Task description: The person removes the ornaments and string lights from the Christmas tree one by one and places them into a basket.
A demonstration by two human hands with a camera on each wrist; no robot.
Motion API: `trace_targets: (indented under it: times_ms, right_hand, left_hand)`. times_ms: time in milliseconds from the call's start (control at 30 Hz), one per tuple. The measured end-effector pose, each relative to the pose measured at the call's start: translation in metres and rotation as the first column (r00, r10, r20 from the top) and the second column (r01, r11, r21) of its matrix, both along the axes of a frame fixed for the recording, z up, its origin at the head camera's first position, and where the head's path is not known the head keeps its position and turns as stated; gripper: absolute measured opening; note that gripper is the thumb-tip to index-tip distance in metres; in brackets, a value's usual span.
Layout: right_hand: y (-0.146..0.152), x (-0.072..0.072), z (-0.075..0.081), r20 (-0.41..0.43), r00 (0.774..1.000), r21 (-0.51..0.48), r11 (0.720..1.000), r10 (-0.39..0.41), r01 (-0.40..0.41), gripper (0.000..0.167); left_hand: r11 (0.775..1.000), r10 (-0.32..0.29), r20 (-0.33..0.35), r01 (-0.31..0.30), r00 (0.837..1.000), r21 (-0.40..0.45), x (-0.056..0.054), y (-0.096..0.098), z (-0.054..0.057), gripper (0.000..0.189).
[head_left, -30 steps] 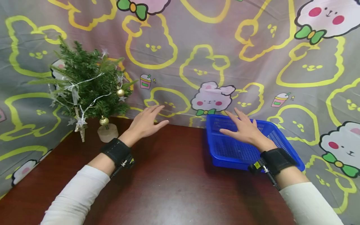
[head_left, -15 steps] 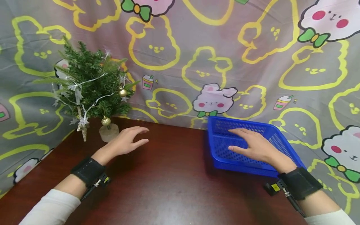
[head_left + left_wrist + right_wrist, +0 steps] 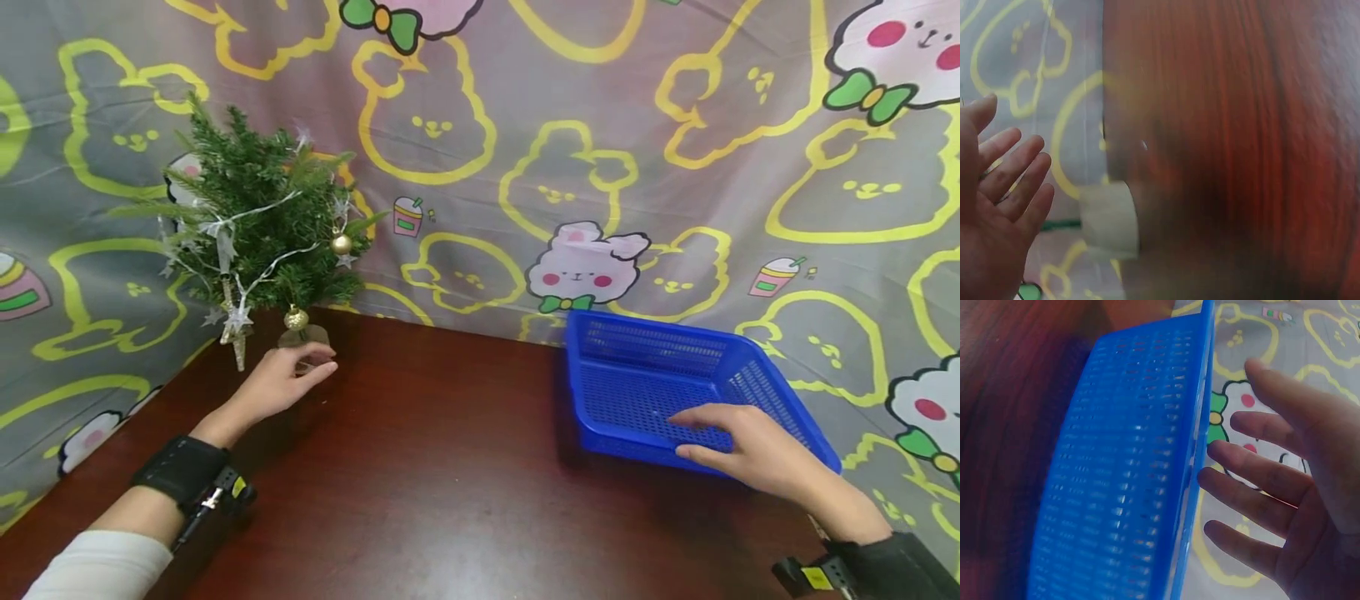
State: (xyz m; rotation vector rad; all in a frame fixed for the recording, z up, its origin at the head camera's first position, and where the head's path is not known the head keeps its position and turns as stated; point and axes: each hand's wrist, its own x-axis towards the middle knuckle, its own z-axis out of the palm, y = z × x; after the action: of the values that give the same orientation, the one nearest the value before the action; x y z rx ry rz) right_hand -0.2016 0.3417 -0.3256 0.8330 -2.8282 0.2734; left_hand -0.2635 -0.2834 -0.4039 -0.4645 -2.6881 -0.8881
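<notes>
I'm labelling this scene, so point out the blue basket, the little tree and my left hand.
Blue basket [image 3: 637, 392]: head view, on its bare mesh floor.
Little tree [image 3: 258, 179]: head view, on its green branches.
Left hand [image 3: 274, 383]: head view, on its back.

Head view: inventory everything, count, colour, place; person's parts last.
Small tree: 1, green, back left
Round base: 1, tan, under tree
Ball ornaments: 2 visible, gold, on tree
Stars: several, silvery, on tree
Pendant: at least 1, gold, tree's lower left
Basket: 1, blue, right
Table: 1, reddish brown, underneath
Patterned cloth: count unclear, mostly grey, behind
Wristbands: 2, black, one per wrist
Sleeve: 1, white, front left
Left hand: 1, near round base
Right hand: 1, at basket's near side
</notes>
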Motion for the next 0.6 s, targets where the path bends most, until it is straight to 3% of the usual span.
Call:
trace_targets:
  times_ms: [133,333,467,600]
  right_hand:
    - [0.012,0.004,-0.005,-0.058,0.998,0.000,0.999,0.039,-0.039,0.023]
    - [0.027,0.002,-0.011,-0.099,0.993,0.035,0.998,0.062,-0.059,0.021]
    - [0.034,0.000,-0.016,-0.123,0.989,0.033,0.997,0.077,-0.073,0.025]
    - [0.037,-0.002,-0.019,-0.160,0.982,0.025,0.995,0.098,-0.095,0.031]
  left_hand:
    - [0.994,0.095,0.003,-0.096,0.995,0.047,0.002,-0.010,-0.002,0.034]
    - [0.966,0.244,-0.085,-0.234,0.966,0.109,0.000,-0.022,-0.010,0.033]
    - [0.944,0.308,-0.034,-0.301,0.951,0.134,-0.006,-0.028,-0.011,0.049]
    - [0.935,0.329,0.020,-0.329,0.944,0.130,-0.013,-0.032,-0.011,0.070]
